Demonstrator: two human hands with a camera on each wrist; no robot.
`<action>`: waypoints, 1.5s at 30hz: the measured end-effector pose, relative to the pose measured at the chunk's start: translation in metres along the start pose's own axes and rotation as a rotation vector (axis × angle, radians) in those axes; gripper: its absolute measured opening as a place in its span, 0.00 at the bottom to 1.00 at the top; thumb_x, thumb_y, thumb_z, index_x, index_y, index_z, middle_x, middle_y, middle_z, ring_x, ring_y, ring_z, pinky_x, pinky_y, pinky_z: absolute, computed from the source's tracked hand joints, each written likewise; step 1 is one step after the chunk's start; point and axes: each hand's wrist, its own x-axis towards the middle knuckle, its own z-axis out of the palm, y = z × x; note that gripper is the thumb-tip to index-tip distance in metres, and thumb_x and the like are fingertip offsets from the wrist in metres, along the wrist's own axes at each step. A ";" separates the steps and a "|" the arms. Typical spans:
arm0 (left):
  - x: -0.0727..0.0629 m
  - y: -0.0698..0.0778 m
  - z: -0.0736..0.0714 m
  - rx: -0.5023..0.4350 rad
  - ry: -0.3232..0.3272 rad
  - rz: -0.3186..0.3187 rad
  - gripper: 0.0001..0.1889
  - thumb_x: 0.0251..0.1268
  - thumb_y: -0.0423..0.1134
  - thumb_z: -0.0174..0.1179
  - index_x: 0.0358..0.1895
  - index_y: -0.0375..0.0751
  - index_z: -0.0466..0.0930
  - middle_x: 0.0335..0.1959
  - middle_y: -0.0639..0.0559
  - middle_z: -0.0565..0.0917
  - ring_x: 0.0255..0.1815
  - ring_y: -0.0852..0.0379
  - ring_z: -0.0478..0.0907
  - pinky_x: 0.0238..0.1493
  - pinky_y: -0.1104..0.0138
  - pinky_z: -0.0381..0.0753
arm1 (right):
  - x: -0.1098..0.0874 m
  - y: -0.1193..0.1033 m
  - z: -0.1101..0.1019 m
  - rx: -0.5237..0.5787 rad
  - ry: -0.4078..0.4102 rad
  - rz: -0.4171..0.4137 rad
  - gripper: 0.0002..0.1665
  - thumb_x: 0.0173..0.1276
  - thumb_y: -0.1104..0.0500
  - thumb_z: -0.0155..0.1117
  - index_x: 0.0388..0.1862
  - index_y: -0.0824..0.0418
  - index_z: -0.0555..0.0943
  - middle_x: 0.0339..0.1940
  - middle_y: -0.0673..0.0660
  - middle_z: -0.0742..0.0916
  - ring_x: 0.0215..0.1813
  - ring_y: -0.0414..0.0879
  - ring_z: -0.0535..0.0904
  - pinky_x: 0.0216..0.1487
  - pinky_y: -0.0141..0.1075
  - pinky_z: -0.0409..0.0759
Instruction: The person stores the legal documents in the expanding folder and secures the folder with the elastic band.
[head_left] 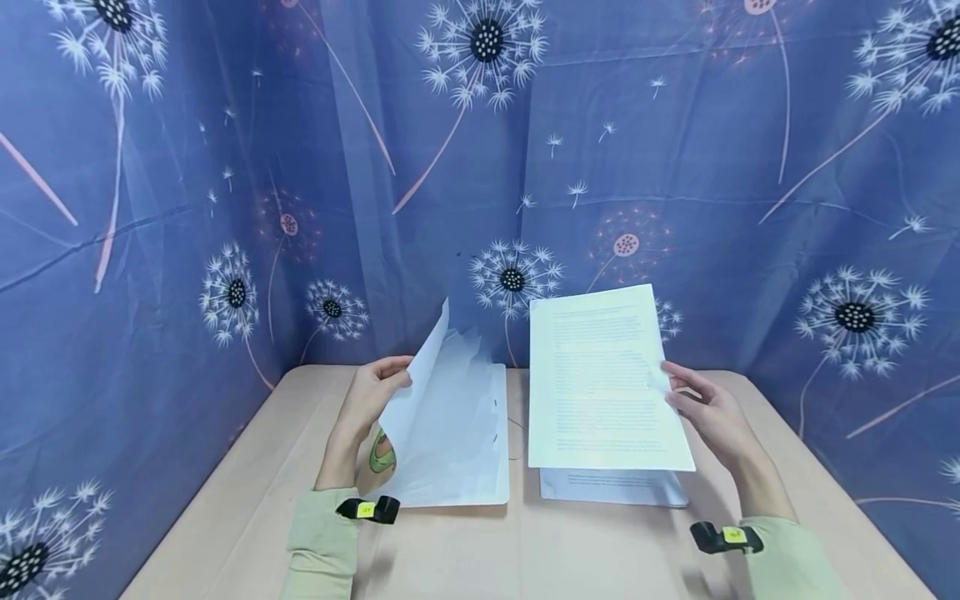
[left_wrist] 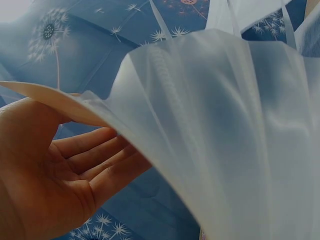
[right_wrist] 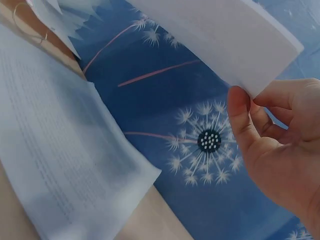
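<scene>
My left hand (head_left: 367, 396) grips the raised left side of an opened folder (head_left: 457, 450), thumb on the inner face. Seen from the left wrist, translucent plastic sleeves (left_wrist: 200, 120) fan out from its bent cover (left_wrist: 65, 102), with the fingers behind. A green printed picture (head_left: 381, 452) shows below the lifted cover. On the right, my right hand (head_left: 708, 412) pinches the right edge of printed paper sheets (head_left: 607, 383), raised upright over the table. Beneath them lies more printed paper (head_left: 615, 489), mostly hidden in the head view; the right wrist view shows its text side (right_wrist: 75, 145).
Both the folder and the lower paper rest on a pale table (head_left: 247, 500). Blue curtains (head_left: 420, 250) with dandelion prints stand close behind it and along its sides. A thin cord loop (right_wrist: 30, 25) shows beside the folder.
</scene>
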 end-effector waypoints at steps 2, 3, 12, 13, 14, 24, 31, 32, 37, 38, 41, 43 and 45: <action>0.000 -0.001 0.000 0.001 0.003 -0.002 0.20 0.67 0.35 0.56 0.62 0.38 0.79 0.57 0.39 0.83 0.56 0.48 0.79 0.64 0.51 0.73 | 0.001 -0.004 0.002 0.013 -0.003 -0.004 0.36 0.75 0.57 0.58 0.78 0.63 0.60 0.49 0.53 0.75 0.47 0.33 0.78 0.46 0.23 0.79; 0.001 -0.001 0.001 0.002 0.004 -0.003 0.21 0.67 0.35 0.56 0.62 0.39 0.79 0.57 0.39 0.83 0.57 0.48 0.79 0.64 0.52 0.73 | 0.002 -0.005 0.003 0.018 -0.004 -0.005 0.36 0.75 0.57 0.58 0.78 0.63 0.60 0.49 0.52 0.75 0.47 0.33 0.78 0.47 0.23 0.78; 0.000 -0.001 0.002 0.004 0.009 0.009 0.20 0.67 0.34 0.56 0.61 0.37 0.79 0.57 0.39 0.83 0.55 0.47 0.80 0.64 0.52 0.74 | 0.008 -0.025 0.012 0.048 0.002 -0.015 0.37 0.76 0.55 0.57 0.79 0.61 0.59 0.50 0.53 0.75 0.49 0.34 0.79 0.49 0.22 0.78; 0.000 -0.001 0.002 0.005 0.010 0.007 0.20 0.67 0.34 0.56 0.61 0.37 0.79 0.57 0.39 0.83 0.54 0.47 0.80 0.64 0.52 0.74 | 0.008 -0.027 0.013 0.065 0.003 -0.018 0.37 0.76 0.56 0.58 0.79 0.61 0.59 0.49 0.53 0.75 0.48 0.34 0.79 0.49 0.22 0.79; 0.000 -0.001 0.003 0.006 0.009 0.007 0.20 0.67 0.34 0.56 0.61 0.38 0.79 0.57 0.39 0.83 0.54 0.48 0.80 0.64 0.52 0.74 | 0.009 -0.030 0.014 0.084 0.004 -0.020 0.37 0.75 0.56 0.58 0.79 0.62 0.59 0.49 0.53 0.75 0.48 0.35 0.79 0.49 0.22 0.79; 0.000 -0.001 0.004 0.008 0.003 -0.006 0.21 0.67 0.34 0.56 0.62 0.38 0.79 0.58 0.40 0.83 0.56 0.47 0.80 0.64 0.51 0.74 | 0.014 -0.057 0.031 0.253 0.015 -0.042 0.36 0.73 0.63 0.60 0.77 0.65 0.62 0.48 0.51 0.76 0.48 0.37 0.76 0.48 0.23 0.80; -0.002 0.000 0.005 0.000 0.000 -0.007 0.20 0.66 0.34 0.56 0.62 0.38 0.79 0.58 0.40 0.83 0.55 0.48 0.80 0.64 0.52 0.75 | 0.019 -0.068 0.041 0.326 0.003 -0.048 0.37 0.72 0.63 0.61 0.77 0.66 0.61 0.48 0.51 0.77 0.49 0.37 0.77 0.48 0.24 0.81; -0.002 0.000 0.005 0.001 0.001 -0.006 0.20 0.66 0.34 0.56 0.61 0.38 0.79 0.58 0.40 0.83 0.55 0.48 0.80 0.64 0.52 0.75 | 0.019 -0.069 0.043 0.328 0.004 -0.046 0.37 0.72 0.63 0.61 0.77 0.66 0.61 0.48 0.51 0.77 0.49 0.37 0.77 0.48 0.24 0.81; -0.002 0.001 0.004 0.003 0.006 -0.001 0.20 0.66 0.34 0.57 0.61 0.38 0.80 0.58 0.40 0.83 0.54 0.48 0.81 0.64 0.52 0.75 | 0.023 -0.074 0.050 0.321 0.008 -0.038 0.36 0.73 0.63 0.60 0.77 0.65 0.62 0.47 0.51 0.77 0.47 0.37 0.76 0.46 0.23 0.80; -0.002 0.001 0.004 0.006 0.007 0.000 0.20 0.66 0.34 0.57 0.61 0.38 0.80 0.57 0.40 0.83 0.54 0.48 0.81 0.64 0.52 0.74 | 0.023 -0.075 0.051 0.320 0.009 -0.036 0.36 0.73 0.63 0.60 0.77 0.64 0.62 0.47 0.51 0.77 0.46 0.37 0.75 0.45 0.23 0.80; -0.002 0.002 0.004 0.010 0.007 -0.001 0.20 0.66 0.34 0.57 0.61 0.38 0.80 0.57 0.40 0.83 0.54 0.48 0.81 0.65 0.51 0.74 | 0.026 -0.077 0.055 0.301 0.014 -0.032 0.35 0.73 0.62 0.60 0.77 0.63 0.63 0.47 0.51 0.76 0.46 0.37 0.74 0.44 0.23 0.80; -0.001 0.001 0.004 0.013 0.007 -0.002 0.20 0.66 0.34 0.56 0.61 0.38 0.79 0.58 0.40 0.83 0.54 0.48 0.81 0.65 0.51 0.73 | 0.028 -0.080 0.057 0.278 0.017 -0.026 0.35 0.73 0.62 0.60 0.77 0.62 0.63 0.48 0.51 0.75 0.45 0.37 0.74 0.44 0.23 0.79; 0.000 0.000 0.004 0.015 0.005 -0.004 0.20 0.67 0.35 0.56 0.62 0.39 0.79 0.58 0.40 0.83 0.54 0.48 0.81 0.65 0.50 0.73 | 0.030 -0.081 0.060 0.272 0.016 -0.023 0.34 0.73 0.62 0.60 0.77 0.62 0.64 0.48 0.51 0.75 0.46 0.37 0.75 0.45 0.24 0.80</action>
